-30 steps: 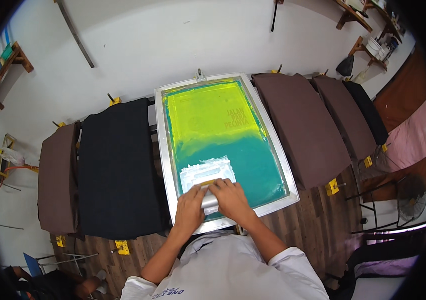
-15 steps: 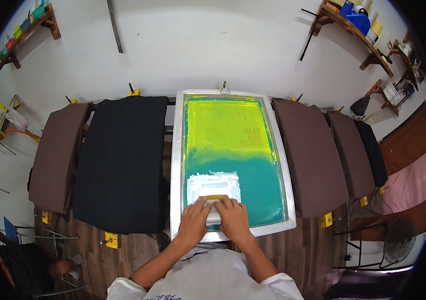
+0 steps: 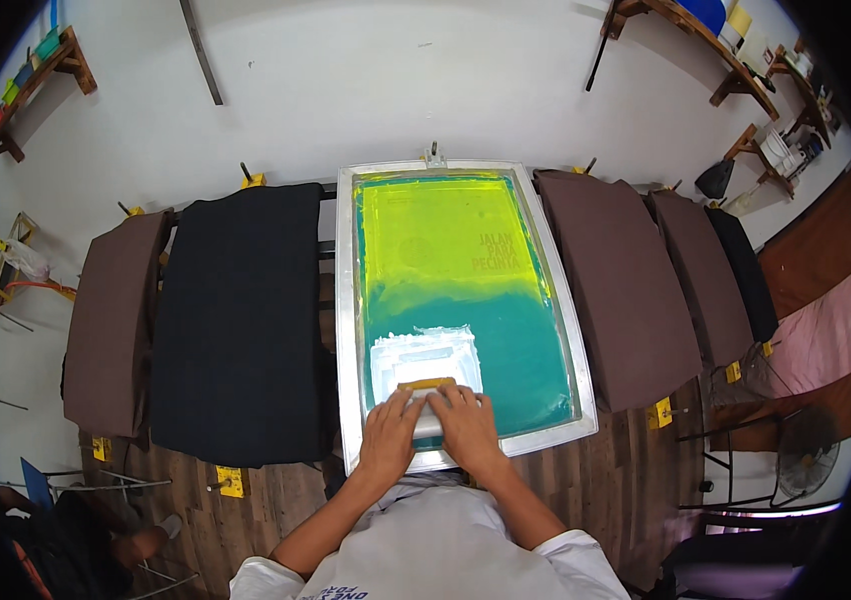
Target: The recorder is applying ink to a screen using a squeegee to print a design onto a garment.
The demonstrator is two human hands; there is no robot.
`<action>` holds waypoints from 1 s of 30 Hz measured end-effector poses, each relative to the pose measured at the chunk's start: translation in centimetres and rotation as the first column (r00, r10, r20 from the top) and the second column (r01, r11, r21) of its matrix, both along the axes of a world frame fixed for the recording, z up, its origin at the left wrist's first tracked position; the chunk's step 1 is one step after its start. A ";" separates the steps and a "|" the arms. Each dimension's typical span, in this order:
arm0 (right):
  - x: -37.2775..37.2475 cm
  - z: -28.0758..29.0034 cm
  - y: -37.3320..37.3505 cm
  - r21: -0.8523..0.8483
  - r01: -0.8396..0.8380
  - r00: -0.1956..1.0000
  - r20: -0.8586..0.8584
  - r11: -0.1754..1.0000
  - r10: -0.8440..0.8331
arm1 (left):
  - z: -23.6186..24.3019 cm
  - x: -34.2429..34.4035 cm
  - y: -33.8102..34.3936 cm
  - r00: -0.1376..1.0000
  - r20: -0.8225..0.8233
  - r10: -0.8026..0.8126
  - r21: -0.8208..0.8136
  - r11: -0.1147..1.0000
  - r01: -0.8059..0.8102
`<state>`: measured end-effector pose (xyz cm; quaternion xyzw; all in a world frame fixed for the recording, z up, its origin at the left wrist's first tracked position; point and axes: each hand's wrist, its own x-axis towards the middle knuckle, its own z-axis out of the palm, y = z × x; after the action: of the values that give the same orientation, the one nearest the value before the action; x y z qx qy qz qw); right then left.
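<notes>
Both my hands grip a squeegee (image 3: 428,418) with a grey body and a yellow edge (image 3: 427,384), near the close end of a printing screen (image 3: 546,392). My left hand (image 3: 388,432) is closed on its left half, and my right hand (image 3: 468,428) on its right half, thumbs almost meeting. White ink (image 3: 426,350) lies in a patch just beyond the squeegee. The screen has a silver metal frame and a mesh that is yellow-green at the far part, teal at the near part. Whatever lies under the screen is hidden.
Dark cloth-covered boards flank the screen: black (image 3: 238,325) and brown (image 3: 116,325) at left, brown (image 3: 621,290) at right. A clamp (image 3: 435,155) holds the screen's far end. A seated person's leg (image 3: 151,540) shows at lower left. A fan (image 3: 808,458) stands at right.
My view has shifted slightly, moving the whole scene within the picture. The squeegee has come a little toward me over the screen, with both hands still on it.
</notes>
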<state>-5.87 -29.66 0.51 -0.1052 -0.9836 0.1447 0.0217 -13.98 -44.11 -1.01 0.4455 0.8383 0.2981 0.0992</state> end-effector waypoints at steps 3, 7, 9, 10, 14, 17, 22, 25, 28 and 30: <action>1.2 -0.9 -0.3 0.000 0.002 0.999 -0.046 1.000 -0.002 | -0.5 0.9 -0.9 0.998 -0.054 -0.016 -0.005 1.000 0.016; 1.7 1.6 -0.2 -0.060 -0.066 0.992 0.099 0.996 0.072 | 1.8 1.4 -1.2 0.996 0.076 -0.043 -0.015 0.999 0.044; 1.1 2.5 0.0 -0.051 -0.042 0.998 0.048 0.998 0.045 | 2.1 1.0 -0.8 0.999 0.043 -0.027 0.032 0.999 0.025; 1.0 1.8 -0.1 -0.048 -0.033 0.998 0.049 0.998 0.036 | 2.0 0.9 -0.7 0.998 0.044 -0.036 0.034 0.999 0.034; 1.0 0.2 -0.4 -0.082 -0.057 0.998 -0.004 0.995 0.056 | 0.9 0.9 -1.2 1.000 0.002 -0.027 -0.025 0.999 0.027; 1.5 2.2 0.1 -0.127 -0.103 0.989 0.089 0.986 0.115 | 2.4 1.3 -1.2 0.998 0.055 -0.029 -0.077 0.996 0.033; 1.1 1.2 -0.6 -0.045 -0.033 0.998 -0.054 0.998 0.031 | 1.7 0.9 -1.1 1.000 0.002 -0.011 -0.022 1.000 0.011; 1.5 0.3 -1.0 -0.063 -0.048 0.999 -0.021 0.997 0.047 | 0.7 1.6 -1.8 1.000 -0.018 -0.013 -0.023 1.000 0.013; 2.5 2.1 -0.6 -0.136 -0.100 0.980 0.156 0.986 0.121 | 2.0 2.3 -2.2 0.998 0.051 -0.047 -0.070 0.996 0.050; 2.5 1.5 -0.4 -0.101 -0.086 0.990 0.105 0.991 0.097 | 2.8 2.3 -1.7 0.996 0.084 -0.036 -0.054 0.998 0.040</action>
<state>-3.38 -30.06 2.00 -0.0686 -0.9790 0.1866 -0.0441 -11.63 -45.85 1.83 0.4457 0.8328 0.2909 0.1522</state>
